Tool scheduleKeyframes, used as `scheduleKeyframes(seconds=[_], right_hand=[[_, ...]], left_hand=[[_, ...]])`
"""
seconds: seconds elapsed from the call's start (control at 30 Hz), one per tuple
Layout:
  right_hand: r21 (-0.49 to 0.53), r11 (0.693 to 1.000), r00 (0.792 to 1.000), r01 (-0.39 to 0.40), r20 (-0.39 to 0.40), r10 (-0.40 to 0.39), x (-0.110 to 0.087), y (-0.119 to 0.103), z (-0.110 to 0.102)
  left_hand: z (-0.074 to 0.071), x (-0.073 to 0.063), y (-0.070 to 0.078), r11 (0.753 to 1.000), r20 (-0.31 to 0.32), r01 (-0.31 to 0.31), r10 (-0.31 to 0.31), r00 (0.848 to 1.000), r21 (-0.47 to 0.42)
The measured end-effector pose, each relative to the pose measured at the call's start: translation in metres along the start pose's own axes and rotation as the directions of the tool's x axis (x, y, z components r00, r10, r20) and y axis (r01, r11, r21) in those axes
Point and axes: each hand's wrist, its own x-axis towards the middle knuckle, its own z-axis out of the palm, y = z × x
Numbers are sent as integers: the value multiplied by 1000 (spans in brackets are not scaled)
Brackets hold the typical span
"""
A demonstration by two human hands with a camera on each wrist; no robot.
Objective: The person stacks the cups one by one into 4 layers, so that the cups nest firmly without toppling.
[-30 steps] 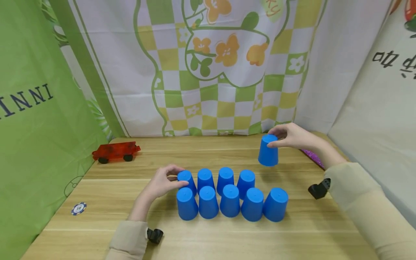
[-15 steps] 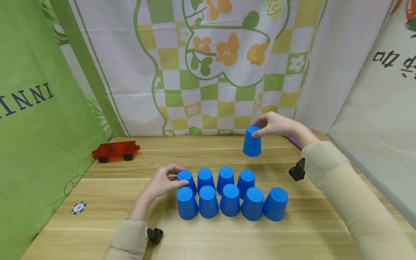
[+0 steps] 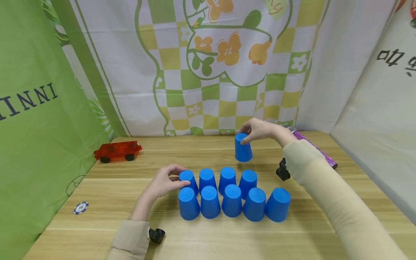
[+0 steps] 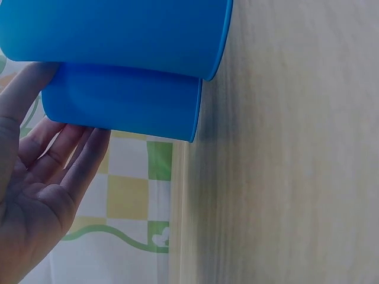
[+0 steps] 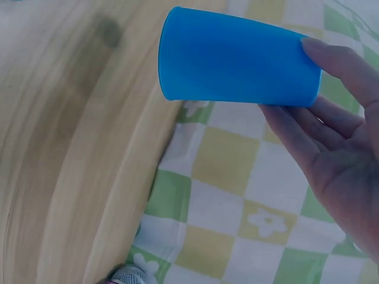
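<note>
Blue cups stand upside down in two rows on the wooden table, several in the front row, such as the rightmost cup (image 3: 277, 205), and several behind. My left hand (image 3: 165, 182) grips the leftmost back-row cup (image 4: 121, 100) near its top, thumb on one side and fingers on the other. A front-row cup (image 4: 118, 32) partly covers it in the left wrist view. Behind the rows, my right hand (image 3: 260, 130) holds another upside-down blue cup (image 3: 243, 148) by its narrow end. In the right wrist view this held cup (image 5: 237, 59) is raised off the table.
A red toy wagon (image 3: 117, 151) stands at the back left. A poker chip (image 3: 81, 207) lies at the left of the table (image 3: 195, 242). At the back right, a purple glittery microphone (image 3: 313, 148) lies partly behind the right arm. Printed curtains (image 3: 224, 101) close off the back.
My right hand has carried its cup leftward behind the rows, rising, then lowering somewhat. More of the microphone shows now. My left hand stays on its cup, and the rows are unchanged.
</note>
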Motion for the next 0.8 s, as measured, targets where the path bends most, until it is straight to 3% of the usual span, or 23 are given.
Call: scheduleKeyframes(seconds=[0.37, 0.8], right_hand=[[-48, 997, 993, 62, 108, -56, 8, 4, 22], [-40, 999, 987, 18, 162, -11, 13, 4, 33]], left_hand=[[3, -1, 2, 1000, 2, 9, -9, 1000, -6], [-1, -1, 2, 1000, -2, 21, -21, 1000, -1]])
